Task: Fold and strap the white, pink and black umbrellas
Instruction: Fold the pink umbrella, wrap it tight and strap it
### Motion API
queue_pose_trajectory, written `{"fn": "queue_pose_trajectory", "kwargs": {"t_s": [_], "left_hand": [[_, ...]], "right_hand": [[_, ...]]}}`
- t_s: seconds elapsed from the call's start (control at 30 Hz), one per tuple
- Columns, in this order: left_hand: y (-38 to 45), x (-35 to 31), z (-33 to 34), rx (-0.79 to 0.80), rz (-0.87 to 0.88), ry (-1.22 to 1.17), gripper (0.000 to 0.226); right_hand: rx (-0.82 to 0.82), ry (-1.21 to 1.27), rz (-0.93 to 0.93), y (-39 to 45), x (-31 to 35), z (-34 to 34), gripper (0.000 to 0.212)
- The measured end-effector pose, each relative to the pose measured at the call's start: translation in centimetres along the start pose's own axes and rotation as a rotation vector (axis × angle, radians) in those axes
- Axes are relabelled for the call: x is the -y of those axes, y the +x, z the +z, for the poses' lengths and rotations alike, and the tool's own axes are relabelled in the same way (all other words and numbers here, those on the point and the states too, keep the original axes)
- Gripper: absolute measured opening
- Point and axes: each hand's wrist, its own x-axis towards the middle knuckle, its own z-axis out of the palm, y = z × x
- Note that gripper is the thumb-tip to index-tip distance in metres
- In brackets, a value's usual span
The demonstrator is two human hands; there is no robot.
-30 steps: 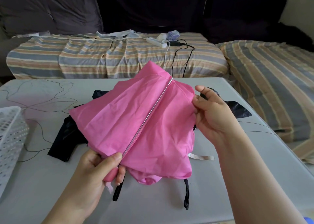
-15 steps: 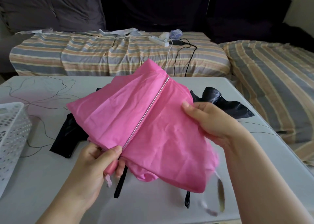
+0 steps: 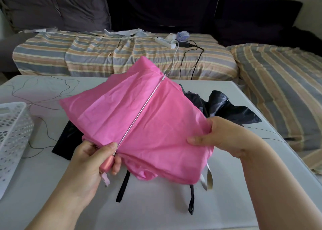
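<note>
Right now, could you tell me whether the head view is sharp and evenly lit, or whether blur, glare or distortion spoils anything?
Head view: soft daylight, no harsh glare; the pink umbrella and both hands, left hand and right hand, are sharp; the pale strap below the canopy is smeared by motion; the table edges bow from the wide-angle lens; the dark cushions lose detail in shadow.

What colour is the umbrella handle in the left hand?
Pink, matching the canopy; the handle shows in the head view, gripped by the left hand.

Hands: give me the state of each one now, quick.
Left hand: closed, gripping the pink umbrella at its handle.
Right hand: closed, pinching the pink umbrella's fabric edge.
</note>
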Motion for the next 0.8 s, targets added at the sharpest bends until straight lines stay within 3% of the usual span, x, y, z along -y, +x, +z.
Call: {"fn": "queue_pose_trajectory", "kwargs": {"t_s": [0.1,0.13,0.17,0.27,0.33,0.4,0.47,0.6,0.7,0.8], "left_hand": [[-0.1,-0.3,0.5,-0.026,-0.003,-0.067,0.018],[0.0,-0.3,0.6,-0.047,-0.002,-0.099,0.017],[0.0,-0.4,0.8,-0.070,0.001,-0.131,0.018],[0.3,-0.8,1.3,-0.092,0.007,-0.188,0.027],[0.3,-1.1,1.6,-0.087,0.011,-0.200,0.031],[0.1,-1.4,1.9,-0.084,0.007,-0.210,0.030],[0.0,-1.2,2.2,-0.079,0.002,-0.202,0.028],[0.1,-0.7,2.6,-0.155,0.014,-0.207,0.027],[0.1,-0.3,3.3,-0.254,0.026,-0.228,0.026],[-0.1,0.0,4.1,-0.286,0.011,-0.231,0.025]], "right_hand": [[-0.447,0.013,-0.039,0.6,-0.9,1.1,0.062],[-0.611,-0.012,-0.002,0.7,-1.2,1.7,0.064],[-0.657,-0.007,0.102,0.6,-1.5,2.4,0.069],[-0.303,0.209,0.473,0.0,-1.1,5.1,0.078],[-0.123,0.456,0.516,0.2,-0.9,6.8,0.083],[-0.120,0.717,0.462,1.0,-0.8,8.0,0.080],[-0.227,0.931,0.412,1.6,-0.6,8.7,0.066],[-0.507,1.128,0.209,1.8,-0.2,9.1,0.017],[-0.654,1.075,-0.099,0.6,0.6,9.2,0.027],[-0.626,1.147,-0.242,0.0,1.6,9.9,0.029]]}}
